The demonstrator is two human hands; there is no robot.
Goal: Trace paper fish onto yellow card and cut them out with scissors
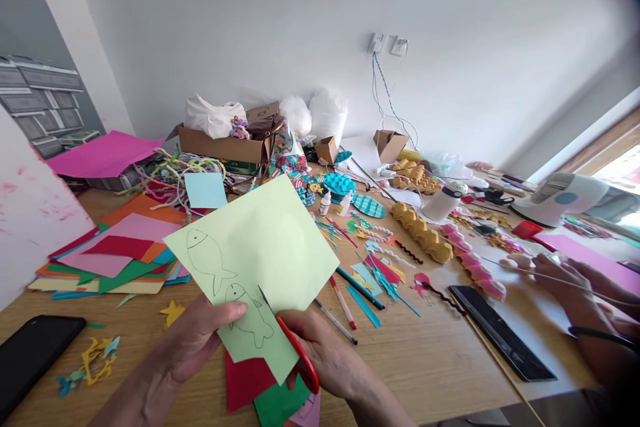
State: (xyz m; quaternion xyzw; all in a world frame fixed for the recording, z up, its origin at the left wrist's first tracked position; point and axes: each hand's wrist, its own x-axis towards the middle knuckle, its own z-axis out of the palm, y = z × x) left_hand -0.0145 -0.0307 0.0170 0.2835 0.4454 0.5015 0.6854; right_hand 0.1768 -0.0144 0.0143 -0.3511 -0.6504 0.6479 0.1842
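Note:
A pale green sheet of paper (280,240) with two fish outlines drawn on it is raised over the table. My left hand (193,333) pinches its lower left edge, thumb on top beside the lower fish. My right hand (325,353) is closed on the red handles of a pair of scissors (303,353). One dark blade shows over the paper, right of the lower fish; the other is hidden behind the sheet. Beneath the paper lie red paper (245,380) and green paper (285,403).
A phone (35,360) and yellow paper scraps (97,360) lie at left, near stacked coloured paper (120,247). Pens (345,303), glue bottles (325,203) and egg-carton pieces (423,233) spread to the right. Another person's hands (560,280) hold a cord near a black tablet-like slab (500,330).

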